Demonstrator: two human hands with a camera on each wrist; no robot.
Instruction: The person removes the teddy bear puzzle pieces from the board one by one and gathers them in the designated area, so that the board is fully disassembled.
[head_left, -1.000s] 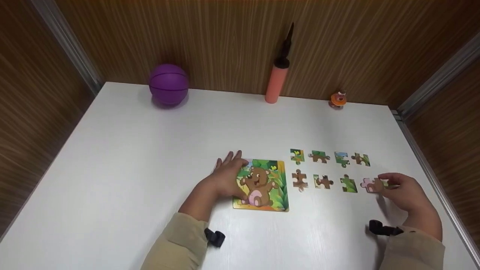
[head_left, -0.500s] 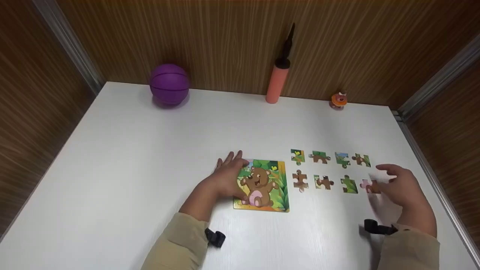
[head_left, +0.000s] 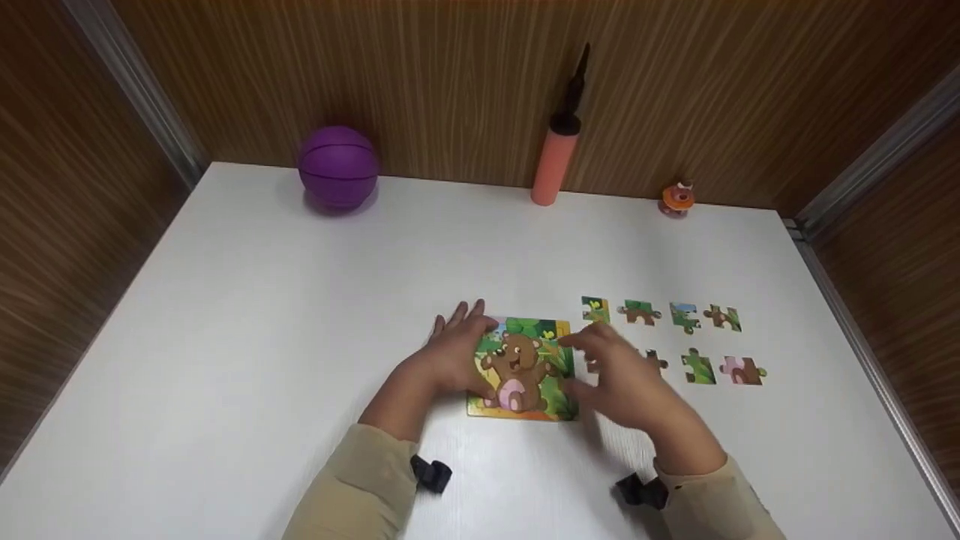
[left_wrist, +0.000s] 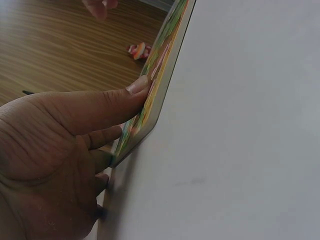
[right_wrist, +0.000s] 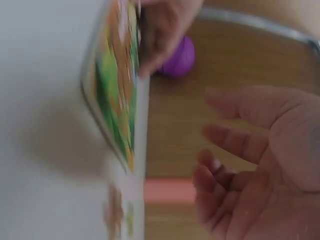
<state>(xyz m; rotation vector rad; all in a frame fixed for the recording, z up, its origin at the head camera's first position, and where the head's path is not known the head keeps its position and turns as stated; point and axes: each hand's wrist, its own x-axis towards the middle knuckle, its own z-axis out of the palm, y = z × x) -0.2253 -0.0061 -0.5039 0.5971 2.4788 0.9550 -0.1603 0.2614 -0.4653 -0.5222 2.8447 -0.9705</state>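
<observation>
A square bear puzzle [head_left: 529, 379] in a tray lies flat on the white table. My left hand [head_left: 454, 356] rests along its left side, thumb [left_wrist: 140, 85] on the picture's face and the outer fingers extended past the edge. My right hand [head_left: 619, 379] hovers at the puzzle's right edge, thumb and fingers apart; in the right wrist view this hand [right_wrist: 250, 145] holds nothing. Loose jigsaw pieces lie in two rows to the right, among them a pink-and-brown piece [head_left: 744, 370] and a green piece [head_left: 698, 367]. My right hand partly covers the row's left pieces.
At the back stand a purple ball [head_left: 339, 169], an orange hand pump [head_left: 555, 161] with a black nozzle, and a small figurine [head_left: 677, 199]. Wood-grain panels [head_left: 450, 82] close off the back and sides of the white table [head_left: 262, 315].
My right hand has let go of the pink-and-brown piece at the right end of the lower row and moved left to the puzzle's right edge. My left hand has stayed put.
</observation>
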